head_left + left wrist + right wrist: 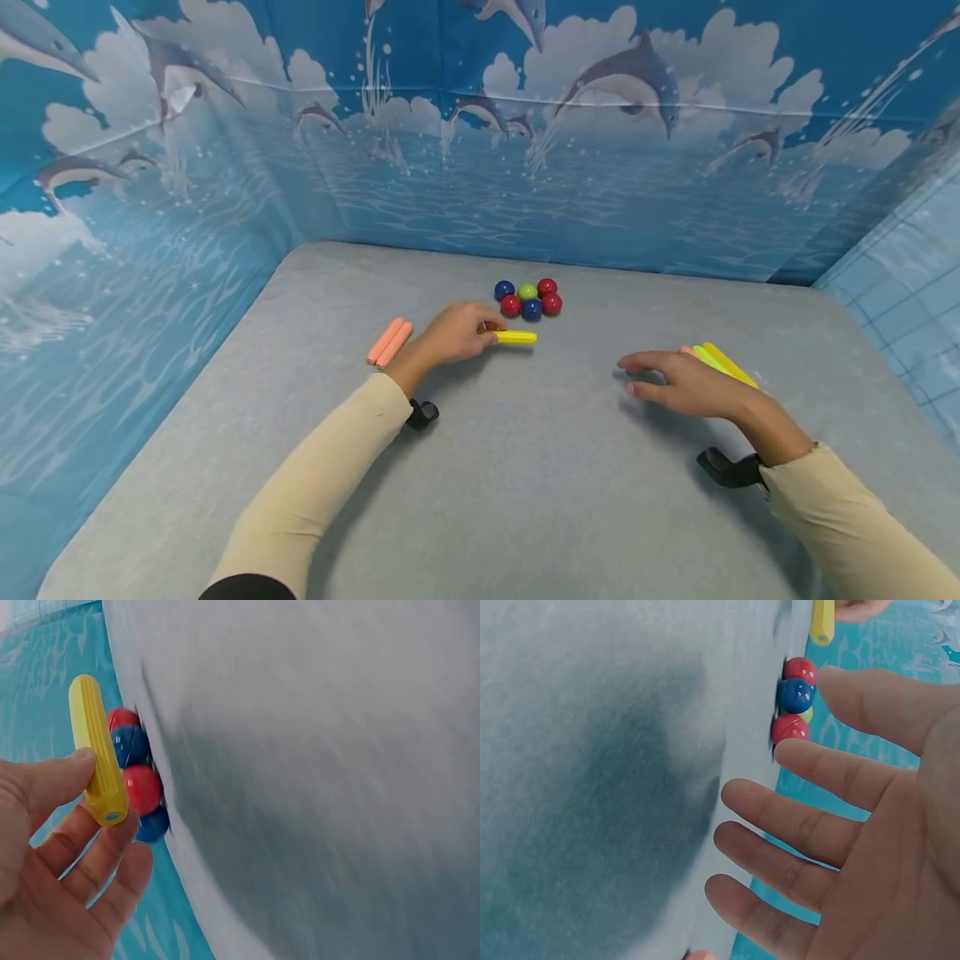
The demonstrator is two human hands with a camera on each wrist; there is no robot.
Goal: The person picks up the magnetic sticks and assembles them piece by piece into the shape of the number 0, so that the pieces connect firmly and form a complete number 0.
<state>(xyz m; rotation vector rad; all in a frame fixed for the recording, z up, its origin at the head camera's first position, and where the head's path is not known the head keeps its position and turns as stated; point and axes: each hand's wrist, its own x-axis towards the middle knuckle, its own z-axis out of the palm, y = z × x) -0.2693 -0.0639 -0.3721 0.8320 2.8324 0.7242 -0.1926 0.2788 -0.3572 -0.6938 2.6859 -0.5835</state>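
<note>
My left hand [463, 332] pinches a short yellow ribbed stick [517, 337] between thumb and fingers. The left wrist view shows the stick [99, 754] with a small hole in its near end, the lower fingers loosely spread. Just beyond it on the table lies a cluster of shiny balls [531, 309] in red, blue and green. Over the table at right, my right hand [686, 385] is empty, its fingers extended and apart in the right wrist view. Partly hidden behind that hand are an orange, a green and a yellow stick [731, 364], side by side.
Two orange sticks [390, 342] lie together left of the left hand. The grey table [517, 492] meets a dolphin-print curtain [450, 192] at the back and left. Blue tile-patterned sheeting [918, 267] borders the right side.
</note>
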